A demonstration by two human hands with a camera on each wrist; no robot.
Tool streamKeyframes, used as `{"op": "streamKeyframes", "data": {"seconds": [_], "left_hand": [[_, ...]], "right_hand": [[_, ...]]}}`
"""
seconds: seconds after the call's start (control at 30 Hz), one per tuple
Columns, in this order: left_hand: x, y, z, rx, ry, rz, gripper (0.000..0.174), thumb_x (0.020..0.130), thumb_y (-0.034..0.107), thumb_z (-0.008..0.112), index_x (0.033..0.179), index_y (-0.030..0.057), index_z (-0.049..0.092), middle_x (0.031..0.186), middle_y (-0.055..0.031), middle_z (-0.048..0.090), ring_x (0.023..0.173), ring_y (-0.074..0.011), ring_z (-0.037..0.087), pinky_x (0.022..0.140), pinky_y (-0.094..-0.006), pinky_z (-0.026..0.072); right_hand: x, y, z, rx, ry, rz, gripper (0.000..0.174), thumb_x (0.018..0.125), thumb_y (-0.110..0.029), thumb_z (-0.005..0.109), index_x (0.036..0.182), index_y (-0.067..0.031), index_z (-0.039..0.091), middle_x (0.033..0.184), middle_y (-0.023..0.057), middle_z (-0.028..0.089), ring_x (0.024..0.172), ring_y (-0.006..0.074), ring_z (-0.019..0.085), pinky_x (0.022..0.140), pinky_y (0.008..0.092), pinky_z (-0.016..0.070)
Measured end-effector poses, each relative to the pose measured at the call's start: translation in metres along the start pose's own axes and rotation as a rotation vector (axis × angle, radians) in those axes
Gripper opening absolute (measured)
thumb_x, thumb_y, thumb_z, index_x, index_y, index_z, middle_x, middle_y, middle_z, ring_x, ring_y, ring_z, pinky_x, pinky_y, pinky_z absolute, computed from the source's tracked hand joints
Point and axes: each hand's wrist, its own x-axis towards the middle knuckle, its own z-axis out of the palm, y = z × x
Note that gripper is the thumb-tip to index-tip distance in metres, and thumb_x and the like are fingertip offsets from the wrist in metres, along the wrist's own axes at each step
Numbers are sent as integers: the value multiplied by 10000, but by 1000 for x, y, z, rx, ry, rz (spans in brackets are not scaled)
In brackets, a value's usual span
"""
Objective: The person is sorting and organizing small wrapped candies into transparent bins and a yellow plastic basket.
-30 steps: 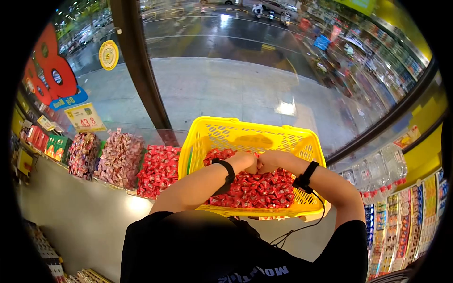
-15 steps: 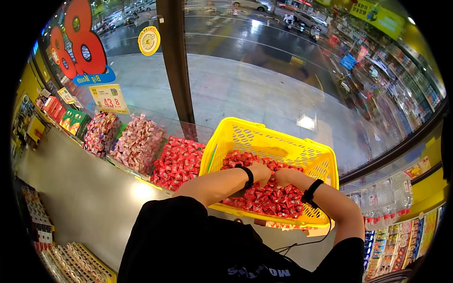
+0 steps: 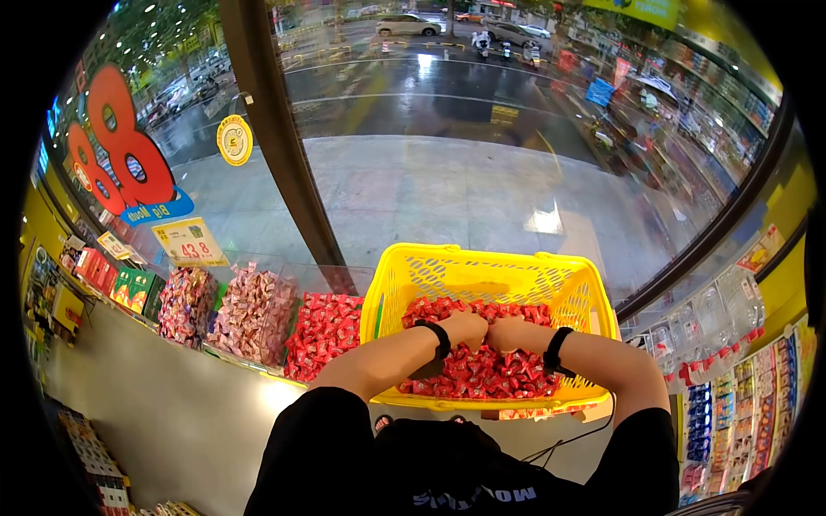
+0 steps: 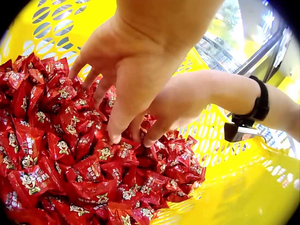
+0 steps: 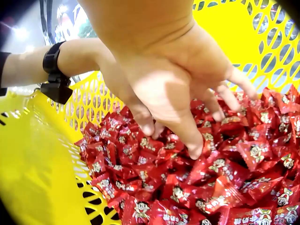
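Observation:
Red wrapped candies (image 3: 508,376) with a cartoon face on each wrapper fill the bottom of a yellow plastic basket (image 4: 234,197). My left hand (image 3: 465,328) is over the middle of the heap, its fingers spread and pointing down. In the left wrist view its thumb and fingertips touch the wrappers. Close beside it, my right hand (image 3: 509,334) reaches down from the other side. The right wrist view shows that hand's fingers apart, resting among the candies (image 5: 220,164). Neither hand has a candy gripped in what shows; some fingertips are hidden between wrappers.
Left of the basket stand clear bins of red candies (image 3: 323,334), pink-wrapped candies (image 3: 249,314) and mixed candies (image 3: 186,307). A large window with a dark frame post (image 3: 280,138) rises behind. Plastic jars (image 3: 710,327) and packed shelves (image 3: 744,413) flank the right.
The head view has swung about, shifting the basket in the picture. Both hands stay in the candies; earlier they met in the middle, and now they are side by side with fingers down.

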Motion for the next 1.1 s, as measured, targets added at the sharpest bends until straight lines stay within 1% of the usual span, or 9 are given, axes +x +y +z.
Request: {"op": "streamKeyframes", "data": {"seconds": [0.03,0.13,0.23,0.33,0.37,0.5,0.63,0.73,1.1], "left_hand": [[-2,-2,-1,-24,18,2,535,912,377,814,1372,130,697,1511,-132,557,1462,-482,339,1098,-690,391],[-1,-4,-16,1,-19,-34,647,935,557,730,1435,151,663,1646,-122,421,1539,-475,242,1150,-646,393],[9,-20,-24,95,-18,36,674,935,656,660,1452,222,657,1676,-120,388,1547,-433,266,1139,-610,416],[-45,-24,-50,2,-37,66,687,927,695,633,1463,264,646,1675,-117,399,1533,-409,318,1142,-597,410],[-60,-22,-52,13,20,58,688,918,678,655,1454,248,649,1632,-115,458,1500,-395,377,1152,-576,414],[-92,-22,-45,5,125,73,722,881,672,685,1489,290,614,1614,-144,451,1492,-396,378,1197,-547,371],[-117,-25,-27,-9,275,124,681,879,611,704,1468,279,631,1611,-157,450,1494,-387,377,1193,-550,375],[-139,-28,-15,-23,351,142,659,879,594,705,1439,252,651,1600,-161,461,1487,-383,387,1191,-550,377],[-155,-33,-25,-16,493,263,549,915,499,741,1341,157,693,1451,-159,576,1397,-387,482,1158,-482,424]], "right_hand": [[-11,2,-20,16,-106,1,428,923,-320,796,1335,-226,724,1247,104,733,1150,334,688,983,589,560],[-49,12,-53,309,34,9,454,871,-307,823,1316,-287,737,1216,94,743,1122,333,700,932,539,574],[-62,26,-64,368,169,-50,340,808,-306,851,1123,-186,807,1085,107,748,1044,334,708,810,465,572],[-51,36,-47,305,279,-116,385,822,-318,851,1195,-242,798,1311,98,670,1230,340,631,928,485,545],[-60,23,-54,239,151,-32,456,861,-348,842,1304,-293,751,1530,113,507,1419,389,470,1078,568,459],[-18,6,-3,-22,-70,22,521,941,-332,794,1417,-160,668,1613,202,393,1458,451,386,1159,649,360],[1,6,17,-136,120,-16,496,926,-275,793,1370,-82,686,1665,258,316,1476,432,382,1132,630,394],[-1,5,3,-76,15,-45,538,950,-240,785,1431,-55,628,1692,262,263,1501,462,359,1145,692,382],[-5,0,0,-59,-220,-84,491,913,-393,810,1272,-72,709,1433,202,514,1344,431,513,1083,675,442]]}}
